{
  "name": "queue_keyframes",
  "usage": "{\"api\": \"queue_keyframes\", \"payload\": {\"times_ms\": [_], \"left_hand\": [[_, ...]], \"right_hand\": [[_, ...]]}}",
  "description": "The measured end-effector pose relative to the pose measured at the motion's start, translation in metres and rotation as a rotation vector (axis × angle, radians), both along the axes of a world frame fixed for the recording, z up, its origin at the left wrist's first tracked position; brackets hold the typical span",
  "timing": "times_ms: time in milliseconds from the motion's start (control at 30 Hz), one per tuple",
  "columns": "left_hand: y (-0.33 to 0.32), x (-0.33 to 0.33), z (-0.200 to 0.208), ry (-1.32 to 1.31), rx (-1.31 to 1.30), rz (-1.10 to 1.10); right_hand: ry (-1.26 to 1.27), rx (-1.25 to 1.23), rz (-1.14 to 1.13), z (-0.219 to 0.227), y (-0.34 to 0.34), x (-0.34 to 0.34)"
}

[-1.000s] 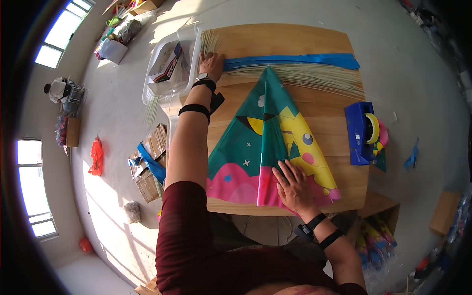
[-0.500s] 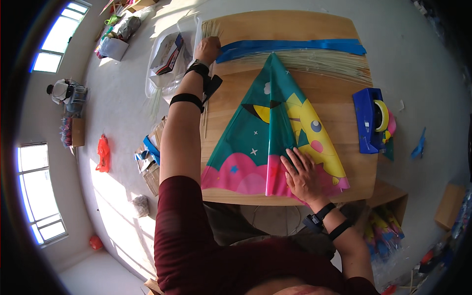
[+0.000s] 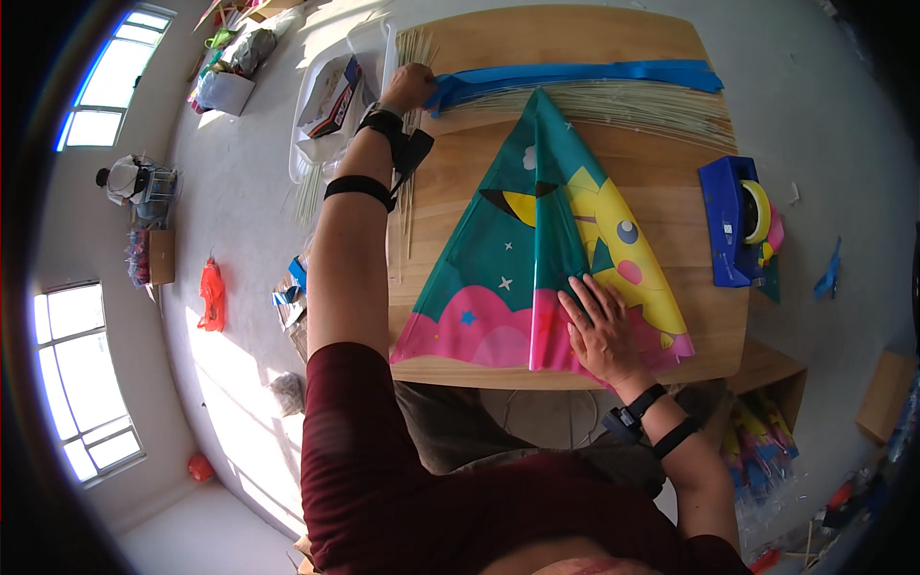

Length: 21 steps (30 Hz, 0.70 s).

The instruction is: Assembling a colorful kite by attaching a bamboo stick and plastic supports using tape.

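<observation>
A triangular plastic kite sheet (image 3: 484, 264), green and pink with a yellow cartoon figure, lies on the wooden table, its point facing away from me. My right hand (image 3: 606, 331) rests flat on its lower right part, fingers spread. At the table's far left, my left hand (image 3: 410, 88) is closed with curled fingers; what they hold, if anything, is hidden. It is beside the left end of the blue strips (image 3: 585, 75) and over a bundle of thin pale sticks (image 3: 414, 46). More thin sticks (image 3: 613, 110) lie in a long row just below the strips.
A clear plastic bin (image 3: 305, 110) holding a box stands left of the table (image 3: 460, 163). On the table's right edge sits a blue tape dispenser (image 3: 725, 225) with a yellow roll. Below right, an open carton (image 3: 771, 374) is next to colourful packets (image 3: 757, 446).
The view has shifted slightly, so the table appears higher and further right. Both hands keep nearly the same places relative to the kite sheet and the sticks.
</observation>
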<state>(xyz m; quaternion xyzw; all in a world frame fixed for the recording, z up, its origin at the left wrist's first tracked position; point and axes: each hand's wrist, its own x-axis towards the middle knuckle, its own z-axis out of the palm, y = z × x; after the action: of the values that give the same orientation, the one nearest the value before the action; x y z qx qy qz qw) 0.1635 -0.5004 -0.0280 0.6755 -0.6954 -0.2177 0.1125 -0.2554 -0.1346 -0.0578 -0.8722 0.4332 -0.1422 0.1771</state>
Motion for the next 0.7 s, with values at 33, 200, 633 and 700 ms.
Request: {"api": "queue_keyframes", "payload": {"times_ms": [33,200,633,700], "left_hand": [[0.000,0.001,-0.002,-0.069,-0.035,-0.026],[-0.004,0.006,-0.005,-0.249,-0.149,-0.141],[-0.019,0.058,-0.036,-0.427,-0.327,-0.260],[-0.017,-0.025,-0.050,-0.100,-0.079,-0.050]], "right_hand": [[0.003,-0.001,0.001,0.000,0.000,0.000],[0.003,-0.001,-0.003,0.000,0.001,0.001],[-0.043,-0.013,0.022,0.007,-0.001,0.012],[0.046,0.010,-0.033,-0.003,-0.001,-0.012]]}}
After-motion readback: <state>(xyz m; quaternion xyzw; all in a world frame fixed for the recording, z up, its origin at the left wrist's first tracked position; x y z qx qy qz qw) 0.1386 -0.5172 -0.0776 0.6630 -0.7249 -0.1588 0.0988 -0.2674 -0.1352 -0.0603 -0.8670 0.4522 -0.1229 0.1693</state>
